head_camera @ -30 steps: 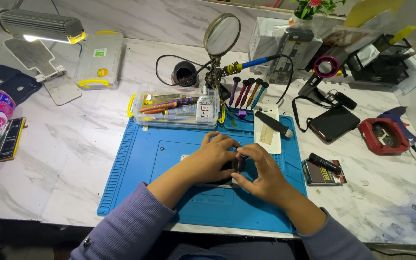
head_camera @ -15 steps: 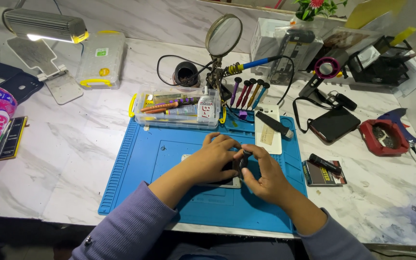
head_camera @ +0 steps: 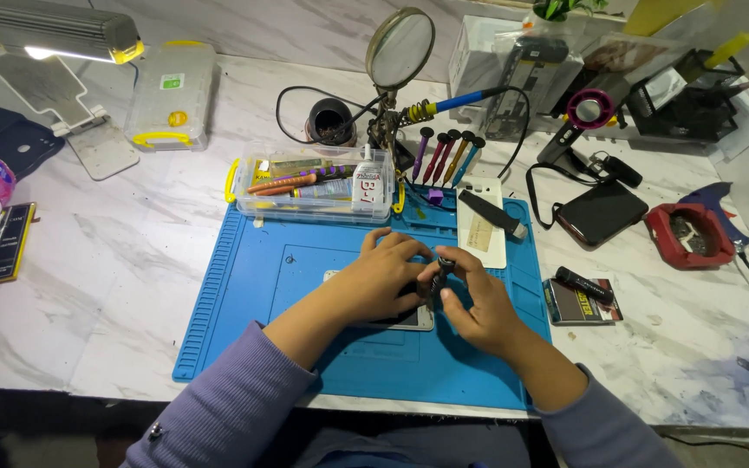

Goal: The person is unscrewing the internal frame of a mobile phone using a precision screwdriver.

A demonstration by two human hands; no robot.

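**Head view: small driver upright over a phone on the blue mat**

- Right hand (head_camera: pixel 477 305): fingertips pinch a small dark screwdriver (head_camera: pixel 440 273), held near upright. Judgement: keep it plumb, light pressure, turn by fingertips only.
- Left hand (head_camera: pixel 379 279): laid flat, pressing down on a phone (head_camera: pixel 409 319), largely hidden beneath it. Judgement: steady hold stops the phone sliding.
- Blue mat (head_camera: pixel 244 295): under both hands, at the counter's near edge.
- Far of the hands: clear tool box (head_camera: pixel 309 184); magnifier stand (head_camera: pixel 399 52).
- Right: dark pouch (head_camera: pixel 602 211), red holder (head_camera: pixel 688 234).
- Far left: desk lamp (head_camera: pixel 54 30), lit.
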